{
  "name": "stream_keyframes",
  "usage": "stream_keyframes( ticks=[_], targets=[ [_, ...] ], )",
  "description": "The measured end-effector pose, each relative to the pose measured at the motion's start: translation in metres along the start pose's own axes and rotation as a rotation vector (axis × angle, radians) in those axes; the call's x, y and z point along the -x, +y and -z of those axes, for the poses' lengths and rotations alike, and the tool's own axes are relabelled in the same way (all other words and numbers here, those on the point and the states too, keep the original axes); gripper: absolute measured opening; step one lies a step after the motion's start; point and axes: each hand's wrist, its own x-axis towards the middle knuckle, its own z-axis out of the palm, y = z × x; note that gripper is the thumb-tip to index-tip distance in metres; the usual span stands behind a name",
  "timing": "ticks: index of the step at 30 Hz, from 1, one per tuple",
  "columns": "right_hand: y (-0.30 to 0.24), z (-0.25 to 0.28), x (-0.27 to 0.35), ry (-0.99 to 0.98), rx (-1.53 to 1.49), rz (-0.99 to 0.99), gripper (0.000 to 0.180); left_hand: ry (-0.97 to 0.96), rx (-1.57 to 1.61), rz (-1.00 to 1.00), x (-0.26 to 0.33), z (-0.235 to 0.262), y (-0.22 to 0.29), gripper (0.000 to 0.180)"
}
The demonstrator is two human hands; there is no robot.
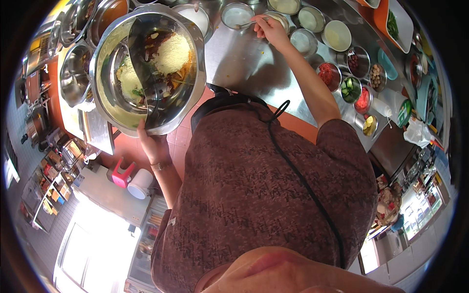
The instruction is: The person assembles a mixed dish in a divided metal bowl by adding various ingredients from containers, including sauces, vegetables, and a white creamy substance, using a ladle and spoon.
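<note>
One left hand [152,145] grips one bowl [184,105]; right hand [265,27], one spoon [244,24].

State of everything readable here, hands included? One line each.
Left hand: at the pot's rim, exact grip hidden.
Right hand: closed on the spoon.
Spoon: held, bowl end at the small metal bowl.
Divided pot: uncovered, partly filled, yellow powder both sides.
Small metal bowl: uncovered, whitish contents.
White tray: uncovered, holding greens.
Green slices: cut, uncovered.
</note>
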Motion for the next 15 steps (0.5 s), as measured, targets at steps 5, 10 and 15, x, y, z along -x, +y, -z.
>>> stream_keyframes(
  ticks=[5,10,15],
  targets=[
    [-0.001,0.012,0.004,0.115,-0.187,-0.069,0.024,-0.010,0.009,0.011,-0.002,-0.005,0.001,0.053],
    [-0.003,0.016,0.010,0.178,-0.264,-0.012,0.024,-0.034,-0.019,0.030,-0.009,-0.004,0.005,0.049],
    [-0.011,0.016,0.013,0.204,-0.287,0.012,0.025,-0.007,-0.032,0.050,-0.017,-0.006,0.007,0.043]
  ],
)
